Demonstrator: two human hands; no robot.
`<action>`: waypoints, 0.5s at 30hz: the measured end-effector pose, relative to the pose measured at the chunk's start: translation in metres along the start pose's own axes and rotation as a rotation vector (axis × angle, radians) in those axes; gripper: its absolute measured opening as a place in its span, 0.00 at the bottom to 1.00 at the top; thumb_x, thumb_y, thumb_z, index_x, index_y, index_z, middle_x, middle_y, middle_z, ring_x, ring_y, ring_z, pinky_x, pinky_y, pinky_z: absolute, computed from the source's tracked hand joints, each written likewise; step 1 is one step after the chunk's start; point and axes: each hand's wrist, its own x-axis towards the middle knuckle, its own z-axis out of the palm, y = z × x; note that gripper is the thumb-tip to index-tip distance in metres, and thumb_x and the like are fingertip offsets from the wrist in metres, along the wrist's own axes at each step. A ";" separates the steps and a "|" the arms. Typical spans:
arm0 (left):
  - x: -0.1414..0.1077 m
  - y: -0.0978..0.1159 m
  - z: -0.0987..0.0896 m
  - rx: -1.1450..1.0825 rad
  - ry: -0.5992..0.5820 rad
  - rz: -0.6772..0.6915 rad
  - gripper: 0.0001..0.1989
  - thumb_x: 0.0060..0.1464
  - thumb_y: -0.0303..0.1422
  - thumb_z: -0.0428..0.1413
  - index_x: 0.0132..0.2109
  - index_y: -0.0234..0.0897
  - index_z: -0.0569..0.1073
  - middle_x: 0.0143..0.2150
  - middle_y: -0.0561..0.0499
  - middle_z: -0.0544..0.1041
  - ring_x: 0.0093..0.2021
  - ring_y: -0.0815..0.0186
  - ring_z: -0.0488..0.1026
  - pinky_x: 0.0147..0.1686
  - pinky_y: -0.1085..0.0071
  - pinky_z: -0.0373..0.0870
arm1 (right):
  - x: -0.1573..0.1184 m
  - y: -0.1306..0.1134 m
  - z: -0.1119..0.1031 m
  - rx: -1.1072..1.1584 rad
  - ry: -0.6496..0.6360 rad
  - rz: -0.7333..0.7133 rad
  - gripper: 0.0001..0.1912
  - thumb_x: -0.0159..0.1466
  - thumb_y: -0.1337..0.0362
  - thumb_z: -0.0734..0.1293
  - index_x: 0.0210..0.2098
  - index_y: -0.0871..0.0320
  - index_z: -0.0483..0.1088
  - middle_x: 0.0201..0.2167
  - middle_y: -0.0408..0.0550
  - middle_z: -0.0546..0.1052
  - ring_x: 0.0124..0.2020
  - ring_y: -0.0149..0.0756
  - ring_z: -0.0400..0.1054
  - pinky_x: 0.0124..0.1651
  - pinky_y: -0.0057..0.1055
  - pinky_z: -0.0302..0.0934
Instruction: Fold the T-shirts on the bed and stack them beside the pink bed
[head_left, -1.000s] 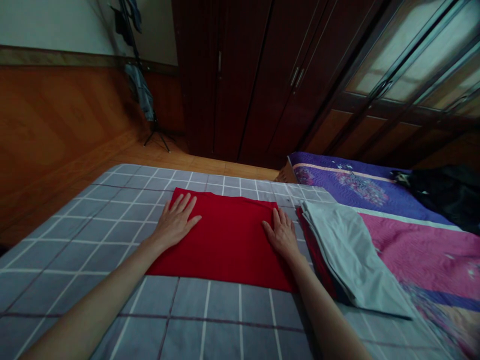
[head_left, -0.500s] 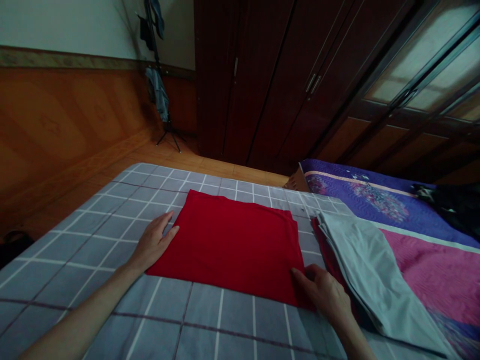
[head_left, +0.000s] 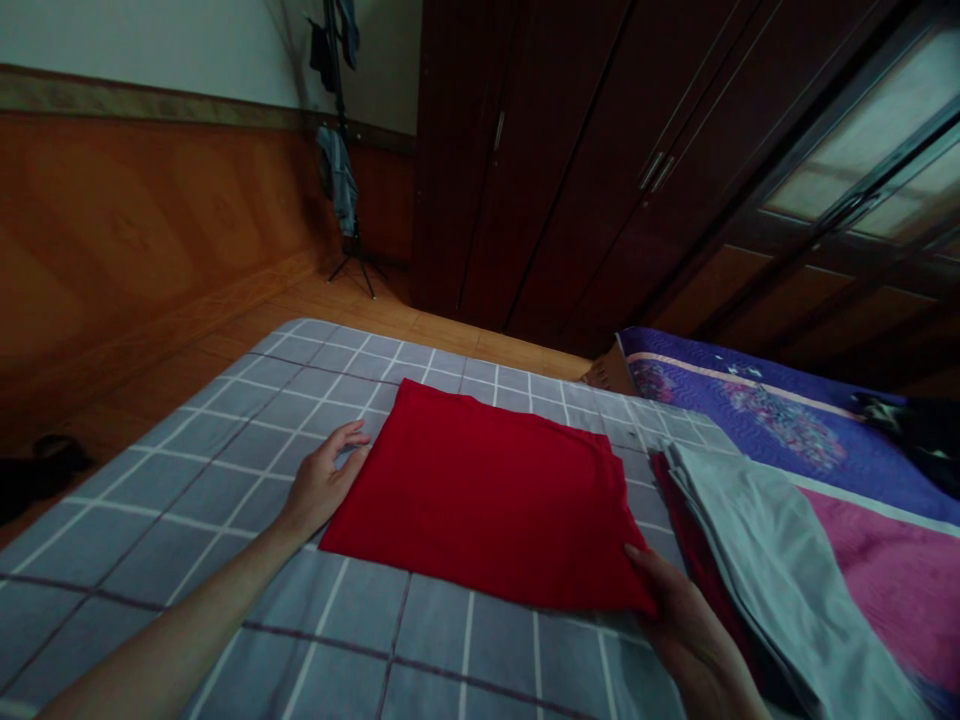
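Observation:
A red cloth (head_left: 487,500), folded into a rough rectangle, lies on the grey checked bedding (head_left: 247,470). Whether it is a garment I cannot tell. At its near right corner my right hand (head_left: 686,620) is closed on the fabric, thumb on top and fingers underneath, with the corner slightly raised. My left hand (head_left: 326,480) rests along the left edge of the cloth, fingers apart and holding nothing; its thumb is close to or touching that edge.
To the right lies a stack of folded clothes, pale grey (head_left: 787,560) over dark red. Beyond it spreads a purple and pink quilt (head_left: 750,400) with a dark item (head_left: 911,430) on it. A coat stand (head_left: 341,130) and dark wardrobe (head_left: 555,150) stand behind.
The view has turned slightly left. My right hand has tightened around the cloth's near right corner and lifted it a little. My left hand stays at the left edge.

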 end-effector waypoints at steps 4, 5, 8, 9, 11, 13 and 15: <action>0.001 -0.002 0.000 -0.032 -0.007 0.006 0.25 0.57 0.44 0.48 0.57 0.35 0.63 0.47 0.44 0.76 0.48 0.59 0.72 0.47 0.65 0.68 | 0.002 -0.008 0.037 0.028 -0.046 -0.126 0.19 0.43 0.70 0.75 0.36 0.58 0.74 0.32 0.45 0.80 0.29 0.35 0.74 0.32 0.26 0.69; 0.001 -0.003 0.000 -0.039 -0.011 -0.001 0.25 0.57 0.44 0.48 0.58 0.36 0.63 0.48 0.45 0.76 0.47 0.59 0.73 0.44 0.66 0.69 | 0.002 -0.011 0.049 0.014 -0.074 -0.166 0.19 0.43 0.70 0.75 0.36 0.59 0.74 0.31 0.45 0.80 0.28 0.34 0.74 0.32 0.25 0.69; 0.000 -0.004 0.000 -0.053 -0.012 -0.009 0.24 0.57 0.43 0.49 0.57 0.36 0.64 0.47 0.45 0.76 0.46 0.60 0.73 0.41 0.67 0.69 | 0.002 -0.018 0.096 -0.031 -0.208 -0.248 0.20 0.42 0.70 0.75 0.36 0.60 0.74 0.31 0.46 0.80 0.26 0.32 0.73 0.30 0.23 0.67; 0.000 -0.004 0.000 -0.057 -0.010 -0.005 0.24 0.57 0.43 0.49 0.57 0.36 0.64 0.47 0.45 0.76 0.46 0.60 0.73 0.42 0.67 0.69 | 0.002 -0.019 0.114 -0.041 -0.259 -0.258 0.19 0.42 0.70 0.74 0.35 0.61 0.74 0.30 0.46 0.80 0.25 0.31 0.72 0.29 0.23 0.67; 0.000 -0.004 0.000 -0.069 -0.007 0.003 0.24 0.57 0.43 0.49 0.57 0.35 0.64 0.46 0.45 0.76 0.47 0.60 0.73 0.44 0.66 0.68 | 0.002 -0.014 0.152 -0.049 -0.343 -0.265 0.17 0.41 0.70 0.73 0.33 0.60 0.73 0.27 0.45 0.79 0.24 0.31 0.71 0.29 0.24 0.66; 0.000 -0.005 0.000 -0.089 -0.009 0.001 0.24 0.57 0.43 0.49 0.57 0.35 0.64 0.46 0.45 0.76 0.48 0.60 0.73 0.47 0.65 0.68 | 0.003 -0.001 0.188 -0.064 -0.409 -0.265 0.16 0.41 0.70 0.71 0.32 0.60 0.71 0.24 0.42 0.78 0.22 0.31 0.70 0.28 0.25 0.65; 0.001 -0.006 0.000 -0.112 -0.009 -0.003 0.24 0.58 0.43 0.49 0.56 0.35 0.65 0.45 0.45 0.76 0.48 0.60 0.73 0.48 0.64 0.67 | 0.006 0.022 0.219 -0.137 -0.477 -0.278 0.16 0.43 0.69 0.68 0.33 0.60 0.70 0.22 0.41 0.76 0.21 0.31 0.69 0.26 0.25 0.63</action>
